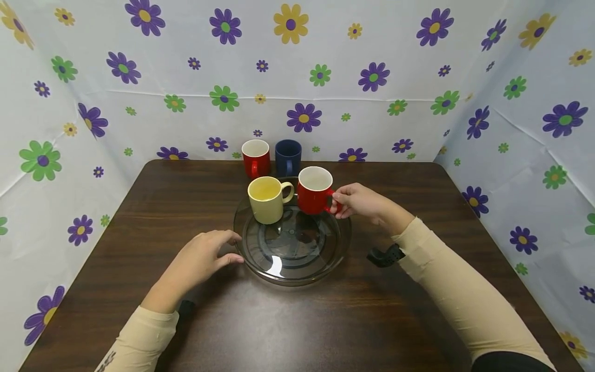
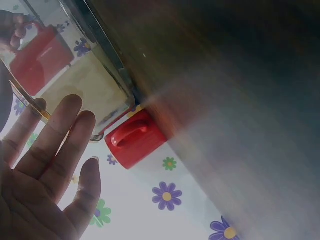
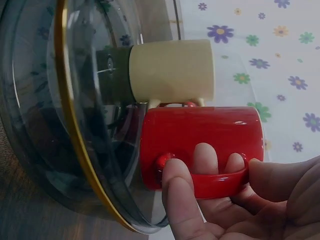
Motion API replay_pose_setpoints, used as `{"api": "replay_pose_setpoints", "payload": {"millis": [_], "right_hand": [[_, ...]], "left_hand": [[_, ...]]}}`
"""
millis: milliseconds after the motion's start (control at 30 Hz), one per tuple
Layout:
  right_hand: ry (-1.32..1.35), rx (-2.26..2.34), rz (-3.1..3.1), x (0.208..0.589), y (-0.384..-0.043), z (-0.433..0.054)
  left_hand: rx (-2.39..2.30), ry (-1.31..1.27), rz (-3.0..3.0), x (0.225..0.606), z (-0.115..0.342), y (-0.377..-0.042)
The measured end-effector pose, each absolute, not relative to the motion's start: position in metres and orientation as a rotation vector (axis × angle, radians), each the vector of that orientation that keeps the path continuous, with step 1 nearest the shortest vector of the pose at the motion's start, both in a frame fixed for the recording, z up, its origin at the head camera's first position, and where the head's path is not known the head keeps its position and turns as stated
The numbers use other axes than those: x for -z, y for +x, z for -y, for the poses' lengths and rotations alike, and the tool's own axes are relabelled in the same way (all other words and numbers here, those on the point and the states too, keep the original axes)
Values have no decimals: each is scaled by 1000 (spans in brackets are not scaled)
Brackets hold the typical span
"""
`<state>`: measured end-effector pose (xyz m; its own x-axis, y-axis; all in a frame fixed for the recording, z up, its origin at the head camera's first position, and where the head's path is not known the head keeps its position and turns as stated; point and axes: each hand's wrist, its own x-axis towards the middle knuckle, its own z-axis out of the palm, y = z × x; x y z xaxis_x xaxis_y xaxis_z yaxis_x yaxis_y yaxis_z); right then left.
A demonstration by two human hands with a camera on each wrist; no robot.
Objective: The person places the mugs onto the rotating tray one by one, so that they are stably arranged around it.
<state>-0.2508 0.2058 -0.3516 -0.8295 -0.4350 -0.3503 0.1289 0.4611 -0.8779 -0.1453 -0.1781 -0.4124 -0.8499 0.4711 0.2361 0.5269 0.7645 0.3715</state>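
A round smoked-glass dish (image 1: 304, 261) sits mid-table. A pale yellow mug (image 1: 267, 207) stands upright inside it, towards the back left. My right hand (image 1: 360, 202) holds a red mug (image 1: 312, 200) with a white inside, fingers hooked through its handle (image 3: 220, 185). That mug is upright at the dish's back right, beside the yellow one; whether its base touches the glass I cannot tell. At the dish's left rim, my left hand (image 1: 197, 261) has its fingertips close to or touching the glass, fingers (image 2: 67, 135) loosely extended.
Behind the dish, a second red mug (image 1: 256, 157) and a dark blue mug (image 1: 288, 156) stand side by side near the back edge of the brown wooden table (image 1: 186, 206). A flower-patterned sheet (image 1: 353, 57) hangs at the back and both sides.
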Motion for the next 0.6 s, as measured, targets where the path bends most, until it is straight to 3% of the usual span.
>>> {"api": "replay_pose_setpoints", "payload": {"millis": [600], "right_hand": [[-282,1187,-2212,363,-259,-185]], "left_hand": [[660,-808,2836,414,176,-138]]}}
